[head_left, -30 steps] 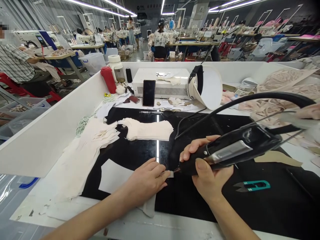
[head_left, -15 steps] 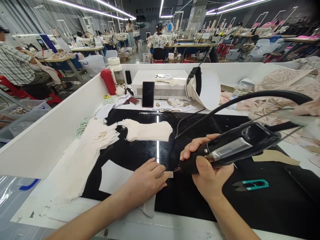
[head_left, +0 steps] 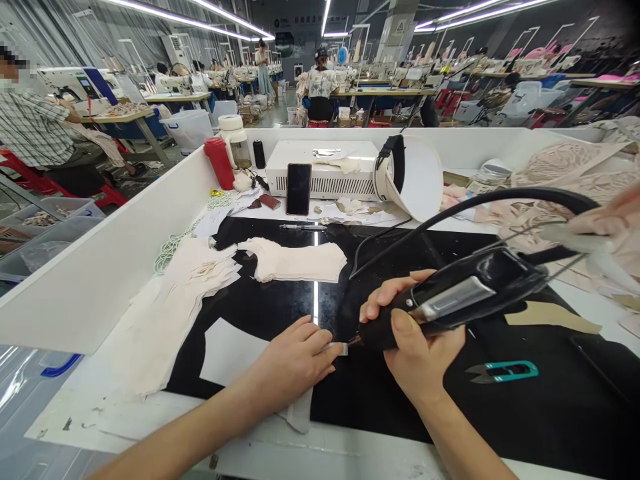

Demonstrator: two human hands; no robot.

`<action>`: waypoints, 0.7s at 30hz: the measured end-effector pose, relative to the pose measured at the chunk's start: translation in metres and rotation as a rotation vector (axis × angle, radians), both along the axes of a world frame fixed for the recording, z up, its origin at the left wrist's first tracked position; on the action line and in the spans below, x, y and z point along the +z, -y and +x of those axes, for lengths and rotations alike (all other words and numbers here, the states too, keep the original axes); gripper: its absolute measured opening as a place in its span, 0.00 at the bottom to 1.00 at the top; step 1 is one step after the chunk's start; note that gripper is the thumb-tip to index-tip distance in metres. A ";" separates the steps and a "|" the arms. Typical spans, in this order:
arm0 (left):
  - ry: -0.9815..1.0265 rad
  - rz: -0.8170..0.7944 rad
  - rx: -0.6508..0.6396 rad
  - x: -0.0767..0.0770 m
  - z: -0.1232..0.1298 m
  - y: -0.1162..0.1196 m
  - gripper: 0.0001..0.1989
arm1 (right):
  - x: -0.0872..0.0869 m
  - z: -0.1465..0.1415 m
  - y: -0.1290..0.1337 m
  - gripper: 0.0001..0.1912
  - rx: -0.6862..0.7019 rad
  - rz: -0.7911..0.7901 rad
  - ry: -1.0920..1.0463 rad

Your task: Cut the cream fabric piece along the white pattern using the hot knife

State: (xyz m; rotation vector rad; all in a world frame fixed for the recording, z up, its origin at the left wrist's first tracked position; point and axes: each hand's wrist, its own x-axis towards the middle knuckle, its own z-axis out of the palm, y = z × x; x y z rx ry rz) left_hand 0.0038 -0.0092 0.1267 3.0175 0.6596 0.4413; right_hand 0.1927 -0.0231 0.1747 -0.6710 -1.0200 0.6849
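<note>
My right hand (head_left: 417, 353) is wrapped around a black corded handheld tool (head_left: 450, 293), whose thin tip points left and down. The tip meets, or nearly meets, the end of a small pale strip (head_left: 341, 349) at my left fingertips. My left hand (head_left: 300, 353) lies with its fingers stretched out, pressing on this strip and the white sheet piece (head_left: 230, 350). Part of that sheet is hidden under my palm and forearm. Underneath is a shiny black work surface (head_left: 370, 400). Teal thread snips (head_left: 505, 372) lie to the right of my right hand.
Cream fabric stacks (head_left: 300, 260) lie behind and left. A phone (head_left: 299, 189) leans on a white vented box (head_left: 325, 177); a visor (head_left: 415, 177) stands beside it. The tool's thick cable (head_left: 480, 200) arches right, near a blurred pinkish shape, perhaps another person's hand (head_left: 615, 213). Low white walls (head_left: 125, 233) edge the table.
The rear of the tool has shifted slightly left, and the blurred shape at the right edge has moved. Both my hands stay nearly in place; the whole view shifts a little.
</note>
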 end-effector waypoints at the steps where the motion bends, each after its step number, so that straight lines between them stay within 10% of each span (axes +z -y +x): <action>1: 0.001 0.000 -0.002 0.000 0.000 0.000 0.20 | 0.001 0.001 0.001 0.19 0.004 0.001 -0.007; 21: 0.044 -0.092 0.008 0.007 -0.016 0.009 0.10 | -0.002 0.005 0.016 0.21 0.023 -0.015 0.015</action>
